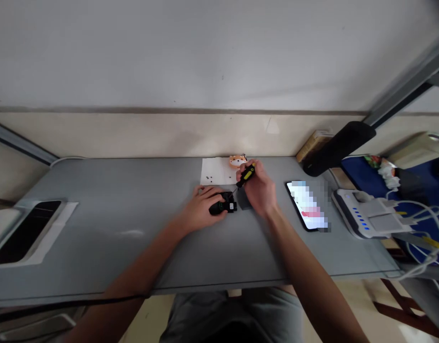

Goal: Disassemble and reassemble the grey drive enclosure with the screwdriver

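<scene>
My left hand [201, 207] lies on the grey table [134, 238] with its fingers wrapped round a small black device [224, 206], pinning it down. My right hand [259, 188] grips a black and yellow screwdriver [246, 175], tilted so its tip points down at the device. Just behind my hands lies a white paper sheet [216, 171] with several tiny dark screws [210, 179] on it, and an orange animal figure [237, 161] sits at the sheet's far right corner.
A smartphone [307, 206] with a lit screen lies right of my right hand. Further right are a white charging unit with blue lights [362, 216] and cables. A black lamp head [337, 147] overhangs the back right. A dark tray [24, 231] sits at the left edge.
</scene>
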### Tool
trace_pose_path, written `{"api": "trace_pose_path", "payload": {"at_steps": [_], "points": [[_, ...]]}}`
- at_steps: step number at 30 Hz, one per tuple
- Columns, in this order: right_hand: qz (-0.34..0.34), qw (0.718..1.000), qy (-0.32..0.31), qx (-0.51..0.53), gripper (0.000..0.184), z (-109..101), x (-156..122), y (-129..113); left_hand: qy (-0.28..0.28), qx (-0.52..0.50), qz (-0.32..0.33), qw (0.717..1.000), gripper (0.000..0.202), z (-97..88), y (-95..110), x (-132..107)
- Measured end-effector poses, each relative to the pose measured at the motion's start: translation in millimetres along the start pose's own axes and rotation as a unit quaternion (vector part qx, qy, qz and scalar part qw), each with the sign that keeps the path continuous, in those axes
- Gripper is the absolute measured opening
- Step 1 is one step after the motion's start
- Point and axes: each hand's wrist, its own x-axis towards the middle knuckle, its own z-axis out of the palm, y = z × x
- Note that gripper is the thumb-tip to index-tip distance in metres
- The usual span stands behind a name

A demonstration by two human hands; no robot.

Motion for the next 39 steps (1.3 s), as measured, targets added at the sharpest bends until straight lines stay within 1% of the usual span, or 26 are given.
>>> {"api": "trace_pose_path", "payload": {"at_steps": [3, 5, 9, 13, 18, 21, 24, 26, 29, 32, 35, 39], "points": [[0.032, 0.999, -0.017, 0.008, 0.033, -0.3, 0.6, -2.3, 0.004, -0.008, -0.001, 1.000, 0.007, 0.8, -0.3, 0.2], [0.040, 0.999, -0.027, 0.014, 0.034, 2.1, 0.0, -2.2, 0.004, -0.013, 0.003, 1.000, 0.007, 0.4, -0.5, 0.1], [0.019, 1.000, -0.012, 0.022, 0.036, 8.8, -2.6, 3.1, 0.001, -0.021, 0.009, 1.000, 0.009, -0.6, -1.4, -0.6], [-0.001, 1.000, 0.012, 0.001, 0.034, 9.9, -4.8, 8.5, -0.008, -0.018, 0.016, 1.000, 0.013, -0.5, -4.0, -2.1], [-0.017, 1.000, -0.012, -0.003, 0.037, 8.2, -3.8, 8.6, -0.013, -0.008, 0.006, 1.000, 0.019, 1.7, -6.5, -3.9], [-0.023, 1.000, -0.001, -0.007, 0.037, 8.9, -1.6, 8.2, -0.007, 0.000, 0.001, 1.000, 0.021, 4.1, -7.1, -4.7], [-0.016, 1.000, 0.026, -0.002, 0.037, 8.5, 0.1, 7.3, 0.001, 0.008, 0.006, 1.000, 0.022, 6.0, -7.5, -5.6], [-0.002, 1.000, 0.029, 0.006, 0.036, 7.7, 0.4, 5.2, 0.003, 0.012, 0.011, 1.000, 0.022, 6.6, -7.7, -6.2], [0.024, 1.000, 0.010, 0.014, 0.037, 7.6, -0.2, 0.4, 0.002, 0.016, 0.006, 1.000, 0.021, 6.6, -7.6, -6.9], [0.031, 0.999, -0.009, 0.014, 0.042, 10.0, -1.3, -2.9, 0.000, 0.022, -0.003, 1.000, 0.020, 6.0, -6.7, -7.1], [0.014, 1.000, -0.011, 0.018, 0.043, 12.8, -3.0, -1.2, 0.002, 0.028, -0.001, 1.000, 0.020, 4.8, -5.6, -6.8], [-0.023, 0.998, -0.008, 0.052, 0.036, 12.7, -5.6, 6.8, 0.008, 0.035, 0.013, 0.999, 0.020, 3.6, -5.8, -6.6]]}}
